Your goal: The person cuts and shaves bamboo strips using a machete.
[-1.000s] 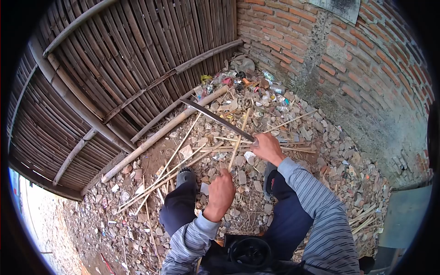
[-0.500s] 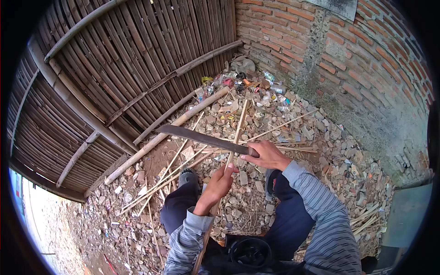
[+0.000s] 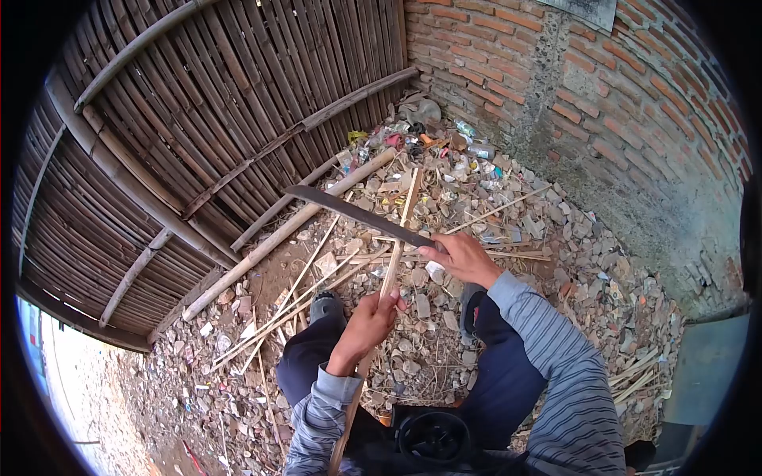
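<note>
My left hand [image 3: 370, 328] is closed around a long pale strip of bamboo [image 3: 412, 198], which runs from under my left forearm up and away over the rubble. My right hand [image 3: 462, 260] grips the handle of a machete [image 3: 361, 216]. Its long dark blade points up and left and lies across the bamboo strip, a little beyond my left hand. The handle is mostly hidden by my fingers.
Several thin bamboo strips [image 3: 278, 319] lie on the stony ground between and beyond my feet. A thick bamboo pole [image 3: 262, 252] rests along the slatted bamboo wall [image 3: 238, 95] at left. A brick wall [image 3: 603, 111] stands at right, with litter [image 3: 444, 143] in the corner.
The machete has tilted more steeply, its tip rising and shifting slightly right. My right hand has moved a little right, and my left hand slightly lower, still on the bamboo strip.
</note>
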{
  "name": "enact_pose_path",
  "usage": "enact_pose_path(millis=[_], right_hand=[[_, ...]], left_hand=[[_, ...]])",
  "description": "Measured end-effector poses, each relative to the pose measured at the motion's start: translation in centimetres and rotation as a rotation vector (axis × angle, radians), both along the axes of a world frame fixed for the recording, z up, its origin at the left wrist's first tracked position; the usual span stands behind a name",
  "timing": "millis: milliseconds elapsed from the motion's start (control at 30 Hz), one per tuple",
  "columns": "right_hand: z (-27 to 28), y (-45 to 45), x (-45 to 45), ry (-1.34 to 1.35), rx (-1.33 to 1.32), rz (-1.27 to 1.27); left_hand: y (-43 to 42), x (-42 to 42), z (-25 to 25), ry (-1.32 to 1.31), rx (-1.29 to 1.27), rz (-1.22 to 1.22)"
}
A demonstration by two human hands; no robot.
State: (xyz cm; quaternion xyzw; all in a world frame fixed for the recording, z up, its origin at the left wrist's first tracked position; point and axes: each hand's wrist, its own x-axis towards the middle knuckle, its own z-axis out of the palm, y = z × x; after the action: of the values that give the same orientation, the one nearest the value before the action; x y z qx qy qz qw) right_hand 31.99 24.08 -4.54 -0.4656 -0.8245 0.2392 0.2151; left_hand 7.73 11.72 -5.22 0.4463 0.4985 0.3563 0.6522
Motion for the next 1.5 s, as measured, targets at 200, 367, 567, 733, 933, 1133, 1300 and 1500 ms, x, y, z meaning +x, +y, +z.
enact_pose_path(millis=[200,367,567,733,933,1133,1300,1500], right_hand=[[-0.1,-0.2,0.6,0.004,0.067,-0.056],[-0.1,-0.4,0.8,-0.088,0.132,0.109],[-0.9,1.7,1.6,0.053,-0.042,0.002],[0.5,0.0,0.4,0.024,0.000,0.002],[0.2,0.7,0.7,-0.047,0.066,0.111],[0.5,0.5,0.7,-0.047,0.084,-0.056],[0.9,-0.7,-0.5,-0.042,0.065,0.088],[-1.3,3.0,1.5,0.087,0.016,-0.069]], left_hand=[[-0.2,0.1,-0.2,0.022,0.013,-0.023],[-0.1,0.3,0.2,0.054,0.076,0.007],[-0.5,0.3,0.3,0.410,0.274,0.038],[-0.7,0.0,1.4,0.409,0.266,0.050],[-1.2,-0.1,1.0,0.468,0.387,0.081],[-1.0,0.0,1.7,0.571,0.373,0.067],[-1.2,0.2,1.6,0.524,0.449,0.110],[-2.2,0.0,2.0,0.556,0.452,0.073]])
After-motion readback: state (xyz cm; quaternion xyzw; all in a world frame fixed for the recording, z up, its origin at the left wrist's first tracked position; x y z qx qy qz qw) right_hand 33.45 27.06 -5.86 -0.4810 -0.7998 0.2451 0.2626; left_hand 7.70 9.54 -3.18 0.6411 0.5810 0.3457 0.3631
